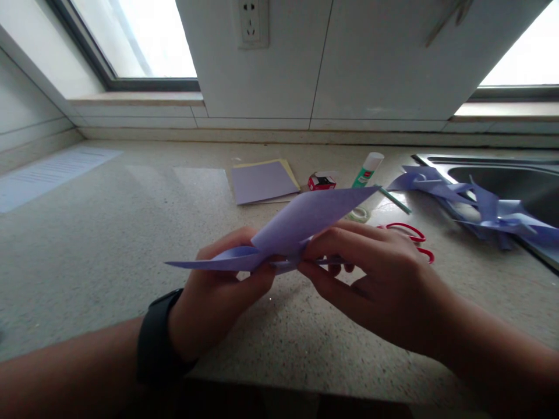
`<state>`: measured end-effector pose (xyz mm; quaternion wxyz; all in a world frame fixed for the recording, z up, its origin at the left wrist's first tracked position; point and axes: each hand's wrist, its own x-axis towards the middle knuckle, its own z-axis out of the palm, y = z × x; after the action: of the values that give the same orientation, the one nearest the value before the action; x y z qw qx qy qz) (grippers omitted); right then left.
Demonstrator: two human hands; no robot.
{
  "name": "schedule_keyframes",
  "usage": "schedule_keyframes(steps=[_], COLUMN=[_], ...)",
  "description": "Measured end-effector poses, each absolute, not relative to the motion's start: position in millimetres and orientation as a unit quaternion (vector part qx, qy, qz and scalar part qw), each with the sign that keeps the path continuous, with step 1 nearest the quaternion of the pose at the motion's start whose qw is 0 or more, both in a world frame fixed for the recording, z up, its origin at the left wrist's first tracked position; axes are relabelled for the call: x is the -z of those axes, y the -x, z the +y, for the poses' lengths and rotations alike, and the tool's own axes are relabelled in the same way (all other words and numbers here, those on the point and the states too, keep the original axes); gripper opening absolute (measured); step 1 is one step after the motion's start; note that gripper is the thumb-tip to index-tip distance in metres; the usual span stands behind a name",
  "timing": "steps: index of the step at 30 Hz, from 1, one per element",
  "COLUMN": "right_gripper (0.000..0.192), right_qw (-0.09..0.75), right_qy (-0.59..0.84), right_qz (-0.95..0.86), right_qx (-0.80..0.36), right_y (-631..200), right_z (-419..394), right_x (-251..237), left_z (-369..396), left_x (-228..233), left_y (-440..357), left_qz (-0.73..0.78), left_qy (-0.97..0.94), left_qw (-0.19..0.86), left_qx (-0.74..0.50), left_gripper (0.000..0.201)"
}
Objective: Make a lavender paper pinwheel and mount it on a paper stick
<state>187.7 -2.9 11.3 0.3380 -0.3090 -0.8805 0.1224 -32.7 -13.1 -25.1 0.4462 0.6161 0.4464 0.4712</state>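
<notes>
Between my two hands is a purple paper pinwheel (312, 215), held above the countertop with its blades curling up and out to the left. My left hand (218, 291), with a dark band on the wrist, grips its left side, thumb in front and fingers behind. With thumb and forefinger, my right hand (375, 273) pinches the paper near its middle; what lies between those fingertips is hidden. Red-handled scissors (408, 233) lie just behind my right hand, partly covered by it.
Behind the pinwheel are a stack of purple and yellow paper (264, 183), a small red box (322, 181), a glue stick (368, 170), a roll of tape (358, 215) and a green stick (395, 201). Folded purple pinwheels (493, 206) lie by the sink (515, 174). A printed sheet (52, 174) lies left.
</notes>
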Motion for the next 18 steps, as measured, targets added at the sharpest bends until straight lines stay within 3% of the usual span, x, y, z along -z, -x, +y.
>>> schedule_keyframes(steps=[18], right_gripper=[0.006], right_qw=[0.339], right_qy=[0.313], right_qz=[-0.881], right_qx=[-0.103], right_y=[-187.1], right_z=[-3.3], right_x=[-11.9], left_z=[-11.8], left_x=[19.5], left_y=[32.2], left_qz=[0.39], left_qy=[-0.707], left_qw=[0.34], left_qx=[-0.482], left_gripper=[0.006])
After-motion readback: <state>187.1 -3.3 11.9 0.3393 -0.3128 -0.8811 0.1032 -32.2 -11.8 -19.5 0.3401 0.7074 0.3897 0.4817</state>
